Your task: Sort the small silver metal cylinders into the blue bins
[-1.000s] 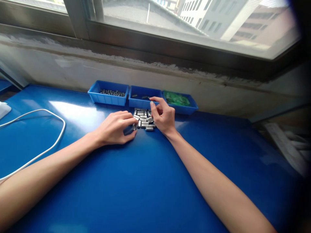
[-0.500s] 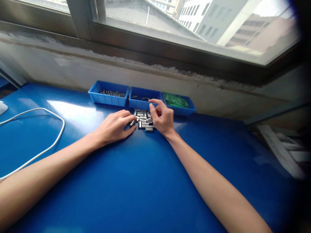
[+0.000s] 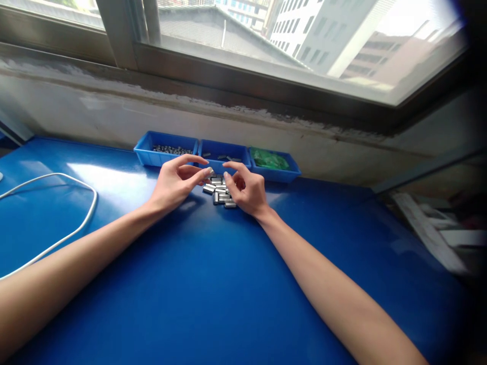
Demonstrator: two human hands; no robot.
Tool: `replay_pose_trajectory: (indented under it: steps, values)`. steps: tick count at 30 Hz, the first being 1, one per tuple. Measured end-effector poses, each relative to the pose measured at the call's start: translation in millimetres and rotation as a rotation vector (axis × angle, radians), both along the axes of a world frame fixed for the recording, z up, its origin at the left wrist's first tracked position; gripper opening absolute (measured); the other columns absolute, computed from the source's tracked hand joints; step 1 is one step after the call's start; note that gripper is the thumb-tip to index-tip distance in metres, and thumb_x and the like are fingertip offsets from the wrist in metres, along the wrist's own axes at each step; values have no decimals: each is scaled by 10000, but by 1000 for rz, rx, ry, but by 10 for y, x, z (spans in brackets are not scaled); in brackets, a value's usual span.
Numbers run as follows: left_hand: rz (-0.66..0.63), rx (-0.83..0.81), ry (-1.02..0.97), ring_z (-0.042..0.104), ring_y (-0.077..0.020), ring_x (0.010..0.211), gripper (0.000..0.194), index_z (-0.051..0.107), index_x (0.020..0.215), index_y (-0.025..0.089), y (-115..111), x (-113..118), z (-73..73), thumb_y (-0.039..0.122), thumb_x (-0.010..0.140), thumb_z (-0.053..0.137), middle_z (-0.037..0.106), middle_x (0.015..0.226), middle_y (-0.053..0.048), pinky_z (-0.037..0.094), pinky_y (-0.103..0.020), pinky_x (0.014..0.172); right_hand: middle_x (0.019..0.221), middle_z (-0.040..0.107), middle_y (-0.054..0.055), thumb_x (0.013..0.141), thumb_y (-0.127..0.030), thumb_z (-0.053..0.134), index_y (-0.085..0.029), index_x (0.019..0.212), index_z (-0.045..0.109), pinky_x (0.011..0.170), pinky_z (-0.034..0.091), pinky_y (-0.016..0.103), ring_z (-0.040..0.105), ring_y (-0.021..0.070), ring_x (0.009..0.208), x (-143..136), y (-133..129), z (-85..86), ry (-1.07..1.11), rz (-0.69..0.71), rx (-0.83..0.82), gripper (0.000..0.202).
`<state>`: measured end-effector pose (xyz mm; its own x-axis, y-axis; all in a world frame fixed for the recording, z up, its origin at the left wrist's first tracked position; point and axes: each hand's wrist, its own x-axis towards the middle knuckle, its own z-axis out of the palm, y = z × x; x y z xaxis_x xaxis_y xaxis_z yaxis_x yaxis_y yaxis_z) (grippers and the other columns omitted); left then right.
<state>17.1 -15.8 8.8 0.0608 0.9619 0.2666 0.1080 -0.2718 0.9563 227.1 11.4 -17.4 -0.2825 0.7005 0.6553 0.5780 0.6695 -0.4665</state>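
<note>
My L hand is raised at the L side of the pile of short metal rods; thumb & index tips are close, w/ a pale spot at the thumb tip, so can't tell if they grip a rod. R hand is at the pile's R edge: thumb & index parted, nothing showing btwn them, other fingers curled, palm side hidden. Rods lie bunched on the blue table btwn my hands, prob. so both reach easily. Just behind, 3 in a row, likely to keep parts separate: L bin w/ small metal bits, mid bin w/ a few pieces, R bin w/ green plastic.
</note>
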Motion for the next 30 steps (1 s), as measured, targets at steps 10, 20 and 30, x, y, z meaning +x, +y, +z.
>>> replay_pose_trajectory:
  steps: [10, 20, 30]
  values:
    - [-41, 38, -58, 731, -174, 713, 460, 731, 1013, 147, 89, -42, -138, 528, 784, 849, 772, 793, -46, 555, -247, 685, 834, 787, 31, 1018, -390, 597, -173, 1244, 702, 693, 505, 246, 691, 128, 661, -6, 1, -31, -287, 141, 275, 330]
    - [-57, 127, 62, 729, -185, 769, 438, 743, 1038, 143, 56, 7, -138, 545, 868, 760, 777, 853, -68, 576, -271, 743, 838, 793, 40, 1043, -407, 557, -184, 1093, 769, 666, 474, 269, 683, 140, 644, -10, 34, -54, -211, -41, 299, 312]
    - [-178, 598, 710, 663, -226, 966, 214, 790, 1011, 195, 13, 7, -268, 362, 878, 780, 720, 1047, -87, 556, -337, 864, 576, 657, 3, 974, -534, 596, -200, 1030, 803, 654, 456, 297, 625, 178, 562, 63, 210, -54, 110, -462, -64, 398]
